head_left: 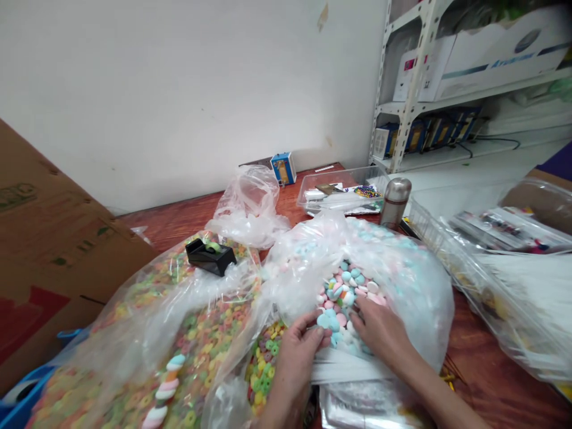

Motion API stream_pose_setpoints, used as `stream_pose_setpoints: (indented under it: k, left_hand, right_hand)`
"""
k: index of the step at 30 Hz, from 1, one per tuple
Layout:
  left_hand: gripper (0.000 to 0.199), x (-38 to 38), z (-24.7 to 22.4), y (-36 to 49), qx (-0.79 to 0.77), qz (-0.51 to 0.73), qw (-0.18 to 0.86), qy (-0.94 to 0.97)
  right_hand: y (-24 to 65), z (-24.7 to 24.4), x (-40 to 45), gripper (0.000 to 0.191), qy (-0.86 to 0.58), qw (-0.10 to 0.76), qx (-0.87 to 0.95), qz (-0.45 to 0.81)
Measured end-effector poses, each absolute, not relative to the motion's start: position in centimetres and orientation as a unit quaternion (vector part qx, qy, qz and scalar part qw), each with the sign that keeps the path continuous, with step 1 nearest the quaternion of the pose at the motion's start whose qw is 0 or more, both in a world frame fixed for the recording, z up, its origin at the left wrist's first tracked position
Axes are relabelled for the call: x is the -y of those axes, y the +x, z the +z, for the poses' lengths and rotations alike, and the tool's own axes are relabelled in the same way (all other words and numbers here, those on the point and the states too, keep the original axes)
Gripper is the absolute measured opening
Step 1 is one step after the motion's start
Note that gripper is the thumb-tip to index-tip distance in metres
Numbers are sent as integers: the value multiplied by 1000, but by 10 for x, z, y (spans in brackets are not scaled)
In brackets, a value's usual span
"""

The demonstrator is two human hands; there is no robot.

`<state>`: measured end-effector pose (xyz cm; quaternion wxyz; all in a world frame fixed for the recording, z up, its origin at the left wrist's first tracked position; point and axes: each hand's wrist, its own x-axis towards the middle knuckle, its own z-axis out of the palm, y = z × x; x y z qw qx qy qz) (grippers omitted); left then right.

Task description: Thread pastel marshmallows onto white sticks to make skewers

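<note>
An open clear plastic bag (415, 280) holds many flat, round pastel pieces (342, 320) in pink, blue and white. At the left edge of its opening is my left hand (300, 342), thumb and fingers curled close together; I cannot make out what lies between them. My right hand (379, 326) reaches into the pieces from the right, its fingers apart and touching them. Below both hands lies a stack of white strips (342, 366), above a clear plastic packet (370, 405). Colourful small rings (267, 357) show beside my left wrist.
A large bag of coloured rings (201, 333) fills the left, with a black tape dispenser (211, 257) and a strung pastel piece (165, 390) on top. Clear trays (473, 280) stand right, a metal flask (395, 202) behind. A cardboard box (67, 238) is far left.
</note>
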<state>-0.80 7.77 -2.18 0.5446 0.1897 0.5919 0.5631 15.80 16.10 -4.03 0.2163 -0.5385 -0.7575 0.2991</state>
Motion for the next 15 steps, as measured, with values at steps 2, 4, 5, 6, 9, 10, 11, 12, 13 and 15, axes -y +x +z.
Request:
stream_pose_setpoints:
  k: [2,4,5,6,9,10,11,12,13,15]
  left_hand:
    - [46,-81,-23,-3,-585,568,548,186]
    - [46,-83,-23,2,-574,571,558,184]
    - [44,-84,-23,4,-565,573,564,184]
    - [43,-84,-22,7,-556,575,570,186]
    - [40,-84,-20,12,-534,574,590,195]
    - [40,-84,-19,13,-531,570,595,199]
    - [41,-84,-19,14,-531,566,598,202]
    - [42,-84,-18,14,-532,562,599,206]
    - [42,-84,-18,14,-533,561,597,212]
    - [44,-83,-19,14,-532,565,589,226]
  right_hand:
    - [161,-35,-159,14,-510,241,745,356]
    - [163,-28,-154,23,-467,260,730,425]
    - [163,-25,-151,27,-447,268,719,461]
    - [163,-22,-147,31,-431,274,705,493]
    - [162,-17,-139,35,-406,296,659,560]
    - [161,-17,-138,35,-400,307,644,575]
    - [160,-18,-137,35,-397,316,634,584]
    - [160,-19,-137,35,-395,323,626,590]
    - [159,-20,-137,35,-394,327,621,593]
    - [158,-23,-139,33,-403,327,624,584]
